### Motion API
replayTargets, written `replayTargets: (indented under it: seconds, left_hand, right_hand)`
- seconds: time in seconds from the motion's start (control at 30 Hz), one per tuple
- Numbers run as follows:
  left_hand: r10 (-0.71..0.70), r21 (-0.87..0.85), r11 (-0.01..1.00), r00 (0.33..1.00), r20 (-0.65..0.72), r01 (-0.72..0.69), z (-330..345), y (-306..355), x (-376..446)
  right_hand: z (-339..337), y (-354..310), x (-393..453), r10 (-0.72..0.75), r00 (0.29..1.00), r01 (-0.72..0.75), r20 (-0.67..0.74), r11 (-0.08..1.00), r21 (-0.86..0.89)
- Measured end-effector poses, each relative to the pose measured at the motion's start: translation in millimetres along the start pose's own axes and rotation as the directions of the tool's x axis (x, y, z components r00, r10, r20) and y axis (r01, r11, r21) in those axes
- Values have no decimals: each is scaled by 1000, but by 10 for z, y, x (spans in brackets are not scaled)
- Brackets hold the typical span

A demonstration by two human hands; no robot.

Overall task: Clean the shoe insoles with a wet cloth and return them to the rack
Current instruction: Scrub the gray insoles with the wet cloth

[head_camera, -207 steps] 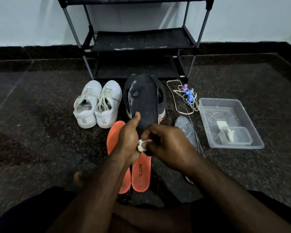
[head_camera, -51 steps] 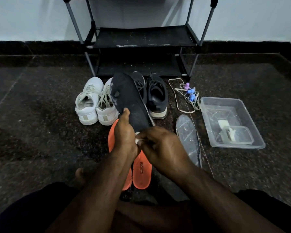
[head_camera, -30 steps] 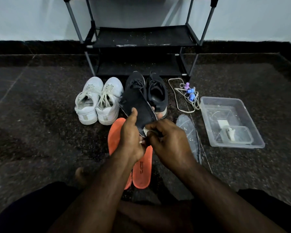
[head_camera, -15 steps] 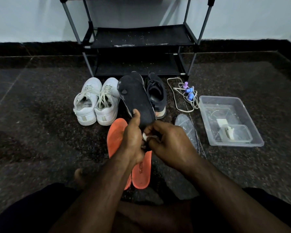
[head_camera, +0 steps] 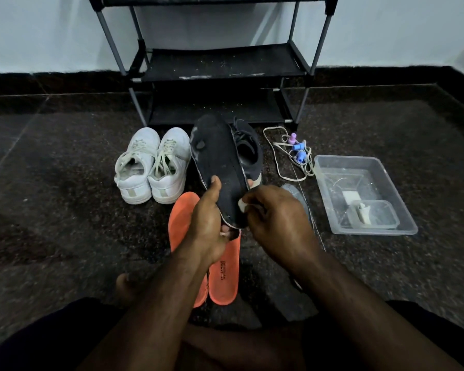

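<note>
My left hand (head_camera: pixel 208 223) grips the heel end of a black insole (head_camera: pixel 217 159), thumb on its top face, toe pointing away towards the rack. Against the insole's lower right edge my right hand (head_camera: pixel 276 218) pinches a small white cloth (head_camera: pixel 242 205). Two orange insoles (head_camera: pixel 182 210) lie flat on the floor under my hands. A grey insole (head_camera: pixel 295 192) lies to the right, mostly hidden by my right hand. The black shoe rack (head_camera: pixel 220 62) stands against the wall.
White sneakers (head_camera: pixel 153 164) sit left of the insole, and black shoes (head_camera: pixel 248 148) show behind it. A clear tub (head_camera: pixel 359 194) of water with a small inner container stands at the right. Laces and small coloured pieces (head_camera: pixel 295 151) lie beside it. My foot (head_camera: pixel 126 285) rests below.
The black insole has swung about in my left hand, tilting left then back upright. My right hand has kept rubbing the cloth near its heel end.
</note>
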State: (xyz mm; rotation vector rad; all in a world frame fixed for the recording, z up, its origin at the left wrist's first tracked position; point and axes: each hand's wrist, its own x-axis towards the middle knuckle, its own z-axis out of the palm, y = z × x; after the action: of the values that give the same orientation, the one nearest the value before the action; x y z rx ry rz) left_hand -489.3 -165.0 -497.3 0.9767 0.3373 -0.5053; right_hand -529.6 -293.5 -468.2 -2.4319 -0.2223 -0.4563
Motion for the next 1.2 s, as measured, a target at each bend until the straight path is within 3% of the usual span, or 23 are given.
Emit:
replayTargets:
  seconds: [0.2,0.33,0.43,0.53,0.7,0.93,1.13,1.2]
  left_hand:
    - [57,-85,994,995,-80,-64,49,35,-52]
    - [115,-124,984,988,-108,-128,40,55,-12]
    - [92,-127,987,992,-84,-102,62,47,8]
    - [76,-60,995,993,-93,-82,66,8,34]
    - [169,61,985,966,-197,-160,52,7,86]
    - [179,89,982,965,-190,-165,52,-13,107]
    - [148,-49,987,979,-140,-156,36,-10,69]
    - [152,-107,980,981,-122,-165,23,-3,70]
  right_hand:
    - [165,-180,-163,-95,987,90,129,995,48]
    - [91,-45,-23,-42,999,43,16,999,-22]
    - [103,-32,-23,-18,1000,19,15,999,-47]
    - [177,-101,-122,-80,992,83,93,996,-28]
    - [131,60,31,-5,1000,3,-22,997,-79]
    - [141,31,-14,-22,1000,21,-6,999,-24]
    - [237,-85,-142,-65,994,63,87,998,26]
    - [227,-32,-82,-18,999,15,48,998,58]
